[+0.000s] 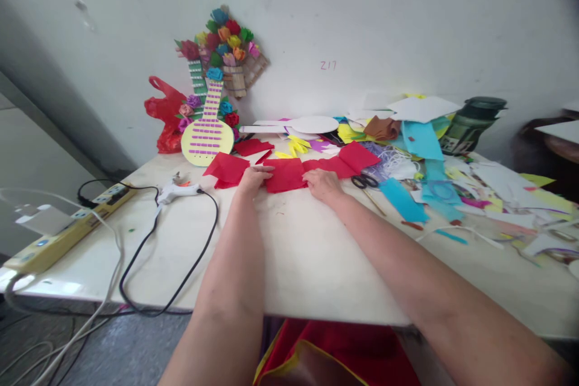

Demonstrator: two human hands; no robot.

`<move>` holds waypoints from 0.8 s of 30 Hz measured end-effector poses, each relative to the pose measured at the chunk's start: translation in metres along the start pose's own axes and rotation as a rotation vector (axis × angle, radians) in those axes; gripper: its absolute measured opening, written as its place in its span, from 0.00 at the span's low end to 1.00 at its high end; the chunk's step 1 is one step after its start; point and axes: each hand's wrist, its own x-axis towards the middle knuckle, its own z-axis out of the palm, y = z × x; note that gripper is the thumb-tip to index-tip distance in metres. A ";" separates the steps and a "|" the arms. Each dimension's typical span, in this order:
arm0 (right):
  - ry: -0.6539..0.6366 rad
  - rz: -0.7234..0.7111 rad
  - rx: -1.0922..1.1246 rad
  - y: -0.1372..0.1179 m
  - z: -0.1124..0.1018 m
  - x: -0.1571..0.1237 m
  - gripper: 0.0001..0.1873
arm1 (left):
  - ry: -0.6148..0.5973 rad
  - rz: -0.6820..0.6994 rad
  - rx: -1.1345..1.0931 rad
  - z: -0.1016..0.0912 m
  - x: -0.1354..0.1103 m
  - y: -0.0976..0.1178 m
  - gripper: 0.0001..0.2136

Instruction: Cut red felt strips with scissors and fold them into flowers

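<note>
Both my arms reach forward over a white table (312, 259). My left hand (253, 180) rests on the left edge of a folded piece of red paper (286, 175), its fingers curled down onto it. My right hand (322, 184) presses the right edge of the same red paper, with its fingers bent over the paper's rim. More red paper sheets (228, 169) lie to the left, and a further red sheet (357, 157) lies to the right.
A white glue gun (177, 192) with a black cord lies at left beside a yellow power strip (67, 229). Scissors (364, 181) lie right of my right hand. A paper guitar (208, 132) and paper flowers (228, 42) lean on the wall. Coloured paper scraps (452, 181) cover the right side.
</note>
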 end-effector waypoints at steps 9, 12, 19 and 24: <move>0.029 -0.022 0.024 0.002 0.001 -0.001 0.14 | -0.017 0.026 0.110 -0.001 0.000 0.001 0.15; 0.031 -0.023 0.029 0.003 0.001 -0.002 0.14 | -0.023 0.007 0.099 -0.001 0.000 0.001 0.16; 0.006 -0.010 0.010 0.004 0.000 -0.001 0.15 | -0.041 0.019 0.100 -0.003 0.004 -0.001 0.17; 0.009 0.001 0.019 0.002 0.000 -0.001 0.14 | -0.042 0.059 0.141 -0.006 0.010 -0.007 0.18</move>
